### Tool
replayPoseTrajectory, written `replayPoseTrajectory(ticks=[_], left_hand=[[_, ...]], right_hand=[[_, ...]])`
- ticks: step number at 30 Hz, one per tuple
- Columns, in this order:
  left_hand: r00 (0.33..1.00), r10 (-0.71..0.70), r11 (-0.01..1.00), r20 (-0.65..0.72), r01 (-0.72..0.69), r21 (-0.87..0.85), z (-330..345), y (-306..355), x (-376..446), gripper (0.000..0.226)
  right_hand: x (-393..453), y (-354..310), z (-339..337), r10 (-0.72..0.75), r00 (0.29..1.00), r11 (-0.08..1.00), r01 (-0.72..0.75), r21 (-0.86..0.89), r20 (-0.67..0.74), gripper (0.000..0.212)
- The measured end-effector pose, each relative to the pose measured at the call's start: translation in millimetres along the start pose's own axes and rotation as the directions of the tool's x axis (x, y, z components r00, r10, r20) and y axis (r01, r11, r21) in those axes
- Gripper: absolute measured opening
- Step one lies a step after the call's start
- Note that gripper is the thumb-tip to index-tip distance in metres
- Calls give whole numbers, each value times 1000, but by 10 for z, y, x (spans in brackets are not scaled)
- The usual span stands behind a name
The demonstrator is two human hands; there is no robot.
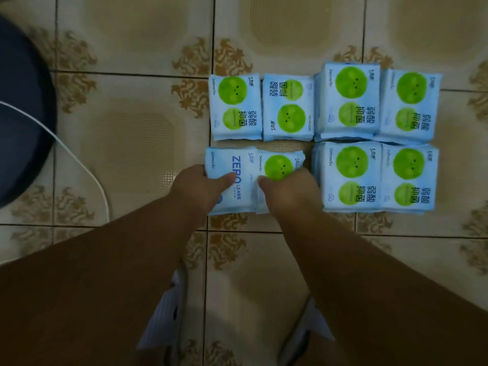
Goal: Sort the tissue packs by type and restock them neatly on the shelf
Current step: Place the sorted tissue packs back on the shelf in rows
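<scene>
Beige floor tiles with brown ornaments fill the head view, and the tissue packs lie on them in two rows, edges touching, so the types are easy to compare. My left hand grips the ZERO pack, thumb on top and the other fingers curled round its left edge. My right hand grips the green-dot pack just beside it, thumb pressing on its face. I think I hold both at once to square them with the row, or to take the ZERO pack away, because it is the only one with that print. To the right, four stacks look taller, several packs deep, but I cannot count the layers. No shelf is visible. At the left a dark round object with a white cable is cut off by the edge, and I cannot tell what it is.
</scene>
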State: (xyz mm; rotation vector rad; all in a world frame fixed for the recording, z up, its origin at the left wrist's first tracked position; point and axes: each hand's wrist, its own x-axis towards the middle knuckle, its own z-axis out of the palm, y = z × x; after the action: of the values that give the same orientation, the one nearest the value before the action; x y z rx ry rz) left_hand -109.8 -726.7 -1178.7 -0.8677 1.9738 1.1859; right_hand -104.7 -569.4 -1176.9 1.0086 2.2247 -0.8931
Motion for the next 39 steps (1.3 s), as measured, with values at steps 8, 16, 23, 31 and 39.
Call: replayPoseTrajectory(ticks=[8,16,23,31,39], left_hand=[[988,-108,965,108,131,-227,-522,-13,-397,13],[980,-37,894,196,119,-431,-1425,1108,-2161,53],[927,211,880,309,-42,-473,-1789,2802,-4310,57],[546,488,778,681,81,-623,-1797,4244,-6650,47],[330,641,742,693,-34,-670,-932,4874,-8554,53]], right_hand=[[-311,-166,-169,14,989,896,-79,436,150,45],[-1858,-779,-1953,-161,897,764,-150,628,411,31],[-3624,-1602,-4202,-306,881,664,-74,744,360,34],[-5518,-1472,-6201,-441,897,463,252,850,-26,49],[-6761,-395,-7564,-300,877,270,456,848,-376,51]])
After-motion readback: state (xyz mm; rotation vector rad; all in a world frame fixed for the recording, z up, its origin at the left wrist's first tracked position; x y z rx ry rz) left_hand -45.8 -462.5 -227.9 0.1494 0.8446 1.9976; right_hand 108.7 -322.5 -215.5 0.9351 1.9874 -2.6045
